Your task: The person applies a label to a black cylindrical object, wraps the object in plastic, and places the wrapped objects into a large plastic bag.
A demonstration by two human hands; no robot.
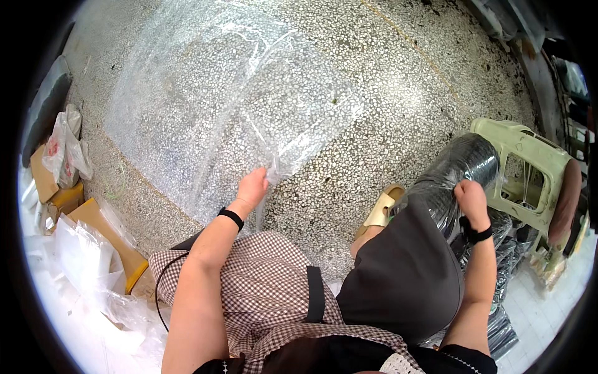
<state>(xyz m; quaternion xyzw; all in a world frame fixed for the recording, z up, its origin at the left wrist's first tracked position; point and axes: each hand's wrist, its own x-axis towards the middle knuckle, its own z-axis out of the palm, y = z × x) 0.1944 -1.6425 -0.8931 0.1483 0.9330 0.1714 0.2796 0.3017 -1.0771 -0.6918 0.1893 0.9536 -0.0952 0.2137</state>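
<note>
A large clear plastic sheet [187, 118] lies spread over the speckled floor in front of me, with shiny folds running through it. My left hand [253, 187] is closed on the near edge of this sheet, where the film bunches at the fingertips. To the right, beside my knee, is a bulky bundle wrapped in shiny black plastic [464, 159]. My right hand [472, 201] is closed at the bundle's near side, pinching the black film. What lies inside the wrapping is hidden.
A pale green plastic stool [529, 168] lies tipped beyond the bundle. On the left are cardboard pieces [103, 234], crumpled clear plastic [93, 255] and a whitish plastic bag [67, 146]. My sandalled foot [381, 209] stands near the bundle.
</note>
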